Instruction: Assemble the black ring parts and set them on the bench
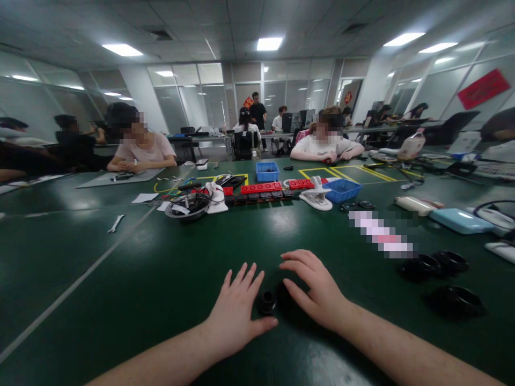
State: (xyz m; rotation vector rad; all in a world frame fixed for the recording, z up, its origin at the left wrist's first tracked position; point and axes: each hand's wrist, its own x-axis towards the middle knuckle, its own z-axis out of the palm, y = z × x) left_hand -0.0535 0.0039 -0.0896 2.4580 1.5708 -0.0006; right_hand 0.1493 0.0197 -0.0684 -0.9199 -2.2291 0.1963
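My left hand (233,308) lies on the green table with its fingers spread. Between its thumb and forefinger stands a small black ring-shaped part (267,303) with a round hole in the top. I cannot tell whether the fingers touch it. To the right, my right hand (316,289) is open, its fingers curved and apart above the table. The dark patch below its thumb may be a shadow or another black part; I cannot tell which. Several larger black rings (456,301) sit at the right.
A row of red-topped blocks (261,187) lies ahead, between a dark bowl (187,209) of cables and a white clamp (316,195). Two blue bins (267,171) stand behind. A wrench (116,223) lies left, a light-blue case (461,220) right. People sit across the table.
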